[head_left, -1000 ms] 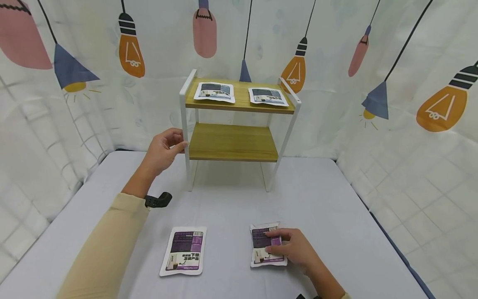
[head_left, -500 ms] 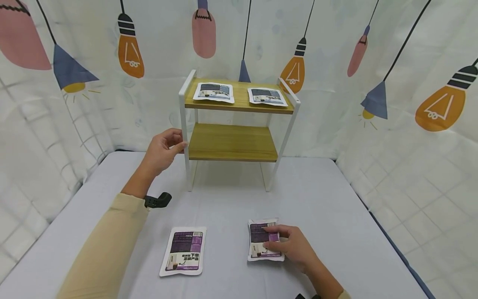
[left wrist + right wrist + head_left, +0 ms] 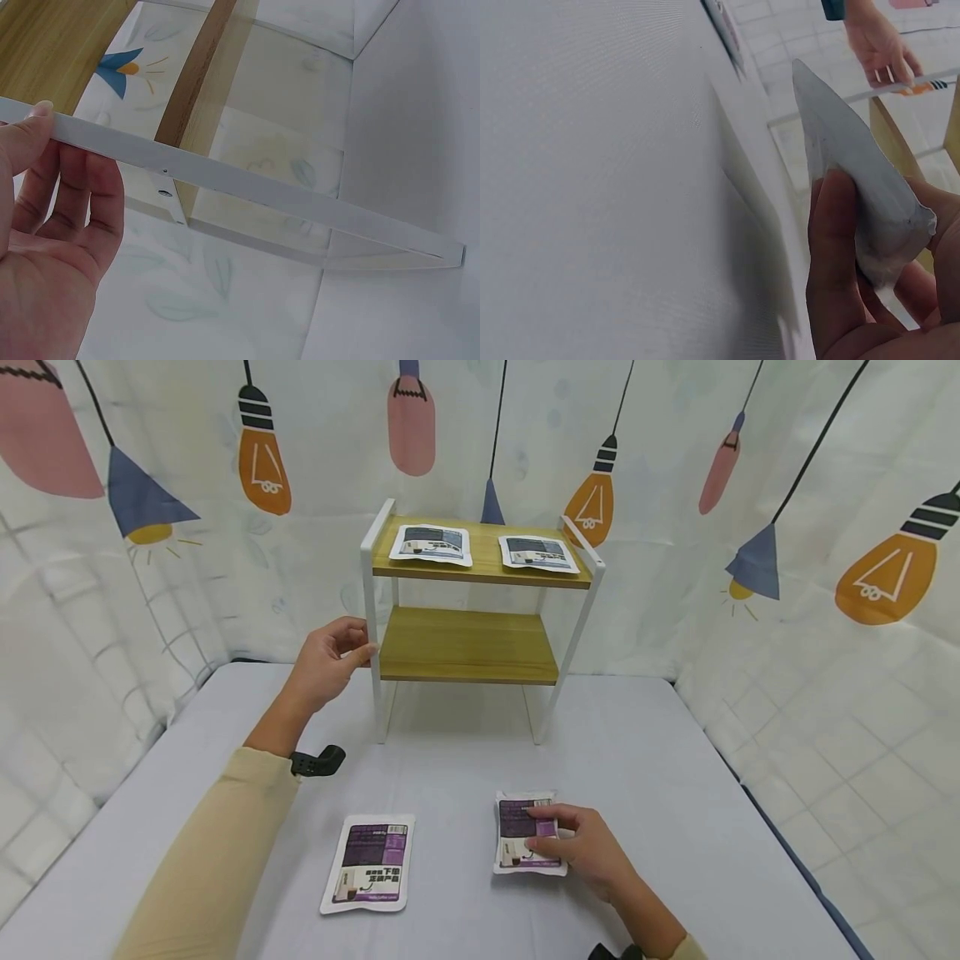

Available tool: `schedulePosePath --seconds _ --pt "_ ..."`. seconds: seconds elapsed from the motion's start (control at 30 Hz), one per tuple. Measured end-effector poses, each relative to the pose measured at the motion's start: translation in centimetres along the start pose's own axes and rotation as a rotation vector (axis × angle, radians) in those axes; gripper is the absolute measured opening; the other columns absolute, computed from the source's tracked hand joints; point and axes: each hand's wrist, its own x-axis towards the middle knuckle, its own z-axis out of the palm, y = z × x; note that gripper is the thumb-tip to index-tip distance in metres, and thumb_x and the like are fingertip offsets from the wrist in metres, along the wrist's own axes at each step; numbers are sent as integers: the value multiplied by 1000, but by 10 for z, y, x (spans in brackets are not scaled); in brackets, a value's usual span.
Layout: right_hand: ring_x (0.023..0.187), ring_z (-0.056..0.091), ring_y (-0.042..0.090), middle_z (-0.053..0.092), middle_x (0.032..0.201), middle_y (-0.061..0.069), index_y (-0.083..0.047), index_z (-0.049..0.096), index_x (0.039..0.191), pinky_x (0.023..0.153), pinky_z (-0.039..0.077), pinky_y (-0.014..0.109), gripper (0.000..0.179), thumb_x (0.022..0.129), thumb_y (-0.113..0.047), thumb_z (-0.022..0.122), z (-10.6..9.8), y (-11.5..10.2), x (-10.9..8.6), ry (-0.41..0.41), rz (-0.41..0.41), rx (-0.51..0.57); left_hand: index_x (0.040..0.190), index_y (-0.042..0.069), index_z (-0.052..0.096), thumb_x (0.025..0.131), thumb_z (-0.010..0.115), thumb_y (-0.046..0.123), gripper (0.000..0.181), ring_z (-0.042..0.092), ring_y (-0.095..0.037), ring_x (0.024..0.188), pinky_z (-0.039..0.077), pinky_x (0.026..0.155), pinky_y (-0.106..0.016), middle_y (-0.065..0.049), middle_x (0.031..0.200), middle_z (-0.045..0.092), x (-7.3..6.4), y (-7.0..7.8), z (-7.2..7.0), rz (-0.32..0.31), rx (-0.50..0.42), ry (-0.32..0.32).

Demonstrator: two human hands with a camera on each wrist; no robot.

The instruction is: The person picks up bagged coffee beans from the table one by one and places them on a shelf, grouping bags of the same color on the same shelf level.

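My left hand (image 3: 328, 662) holds the front left post of a small two-tier shelf (image 3: 468, 647), thumb in front and fingers behind the white frame (image 3: 247, 187) in the left wrist view. With thumb and fingers, my right hand (image 3: 588, 852) pinches a white and purple pouch (image 3: 517, 831) by its right side. The right wrist view shows that pouch (image 3: 855, 165) edge-on, raised over the white tabletop. A second purple pouch (image 3: 371, 864) lies flat on the table at front left. Two similar pouches, the left one (image 3: 431, 545) and the right one (image 3: 538, 554), lie on the top board.
The shelf's lower wooden board (image 3: 468, 647) bears nothing visible. A white cloth (image 3: 637, 760) covers the table. Behind and beside it hang white curtains (image 3: 322, 460) printed with lamps and bulbs. A black band with a camera (image 3: 318, 762) sits on the left wrist.
My right hand has lifted the pouch and moved it slightly forward and left. My left hand stays on the shelf post, and the other pouches have not moved.
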Motion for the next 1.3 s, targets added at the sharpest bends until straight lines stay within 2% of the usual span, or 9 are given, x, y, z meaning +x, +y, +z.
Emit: schedulePosePath --seconds 0.23,0.6,0.8,1.03,1.3 --pt "121 51 29 55 145 17 -14 73 126 85 56 28 49 80 -17 88 0 -3 4 -6 -2 37 130 15 62 102 65 21 29 66 -16 107 56 84 -13 -13 113 67 0 0 0 -3 -5 -3" --pt "105 61 23 53 144 20 -12 69 132 79 58 26 51 84 -17 85 -2 -8 9 -40 -27 81 128 14 63 102 65 21 28 66 -16 105 56 84 -13 -15 112 67 -1 1 1 -1 -6 -2" --pt "104 62 23 53 146 20 -13 70 132 80 58 26 50 84 -17 85 -1 -13 11 -43 -35 91 127 13 63 102 65 20 27 66 -14 102 56 83 -14 -16 110 67 -1 1 1 9 -10 5" --pt "102 63 23 54 141 20 -12 70 132 79 59 26 49 85 -15 84 -1 -14 15 -45 -40 123 130 14 62 101 65 21 29 66 -20 107 55 84 -13 -15 113 66 -1 2 0 -2 -7 0" --pt "102 63 23 55 142 18 -16 71 131 79 59 26 47 86 -18 84 0 -18 19 -27 -41 93 129 14 62 101 65 21 29 66 -20 107 55 84 -13 -15 112 66 -1 1 0 3 -2 0"
